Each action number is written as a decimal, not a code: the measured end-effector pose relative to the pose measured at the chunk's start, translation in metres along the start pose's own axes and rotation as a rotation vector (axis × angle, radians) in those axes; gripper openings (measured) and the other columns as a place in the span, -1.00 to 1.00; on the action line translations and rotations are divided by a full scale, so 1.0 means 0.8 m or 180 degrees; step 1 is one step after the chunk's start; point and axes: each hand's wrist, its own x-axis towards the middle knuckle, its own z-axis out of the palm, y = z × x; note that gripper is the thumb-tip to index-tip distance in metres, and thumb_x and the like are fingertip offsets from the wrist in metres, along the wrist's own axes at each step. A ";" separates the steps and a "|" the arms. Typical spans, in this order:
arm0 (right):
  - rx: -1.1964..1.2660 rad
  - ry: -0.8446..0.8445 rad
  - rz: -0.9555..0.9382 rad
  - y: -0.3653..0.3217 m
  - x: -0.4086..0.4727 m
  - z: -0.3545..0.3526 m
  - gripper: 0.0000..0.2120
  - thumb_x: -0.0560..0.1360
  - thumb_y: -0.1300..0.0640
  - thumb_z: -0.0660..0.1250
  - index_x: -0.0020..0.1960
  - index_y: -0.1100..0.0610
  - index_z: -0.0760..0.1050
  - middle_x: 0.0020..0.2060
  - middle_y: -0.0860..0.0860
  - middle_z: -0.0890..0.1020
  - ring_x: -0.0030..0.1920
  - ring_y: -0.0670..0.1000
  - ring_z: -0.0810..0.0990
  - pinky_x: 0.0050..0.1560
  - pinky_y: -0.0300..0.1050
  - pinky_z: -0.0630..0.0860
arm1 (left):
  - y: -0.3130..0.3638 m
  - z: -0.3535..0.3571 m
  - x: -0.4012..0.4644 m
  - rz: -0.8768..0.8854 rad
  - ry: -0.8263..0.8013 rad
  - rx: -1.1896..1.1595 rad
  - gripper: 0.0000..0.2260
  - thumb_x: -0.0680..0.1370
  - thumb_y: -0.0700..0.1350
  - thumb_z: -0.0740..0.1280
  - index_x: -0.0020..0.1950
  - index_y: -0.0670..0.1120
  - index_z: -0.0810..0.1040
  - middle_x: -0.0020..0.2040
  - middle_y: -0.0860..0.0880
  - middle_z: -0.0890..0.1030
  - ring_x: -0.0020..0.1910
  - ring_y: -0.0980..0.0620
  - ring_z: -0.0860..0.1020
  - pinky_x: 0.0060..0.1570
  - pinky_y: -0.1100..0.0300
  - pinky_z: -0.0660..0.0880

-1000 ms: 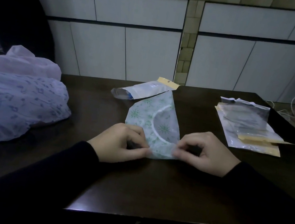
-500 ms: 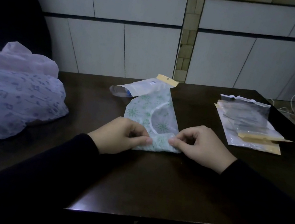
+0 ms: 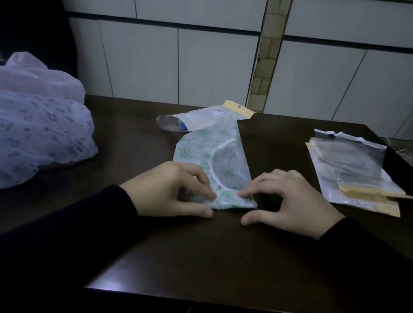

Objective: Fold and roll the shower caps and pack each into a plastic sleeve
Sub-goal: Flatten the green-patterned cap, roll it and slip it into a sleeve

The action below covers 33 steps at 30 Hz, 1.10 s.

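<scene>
Left hand [image 3: 166, 190] and right hand [image 3: 293, 203] seen at near table [image 3: 209, 266] edge, fingers curled, near end of green-print shower cap [image 3: 211, 154] pinched. Rolling step judged in hand; roll now thicker than half second earlier. Next: even tucks away from body needed. Beyond, filled sleeve [image 3: 206, 118]; empty sleeves [image 3: 347, 174] right; loose caps [image 3: 13, 129] left.

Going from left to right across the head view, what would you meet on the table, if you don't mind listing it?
Purple shower caps pile → left hand → green-patterned shower cap → right hand → stack of plastic sleeves.
</scene>
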 end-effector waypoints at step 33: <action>-0.0421 0.0334 0.0017 -0.002 0.012 0.002 -0.62 0.45 -0.31 0.10 0.05 -0.22 0.60 -0.02 -0.29 0.60 -0.05 -0.21 0.42 -0.04 -0.16 0.14 | -0.027 -0.005 0.014 0.0237 0.0211 0.0794 -0.72 0.49 0.21 0.34 0.08 0.11 0.69 0.05 0.16 0.57 0.04 0.16 0.45 0.09 0.30 0.42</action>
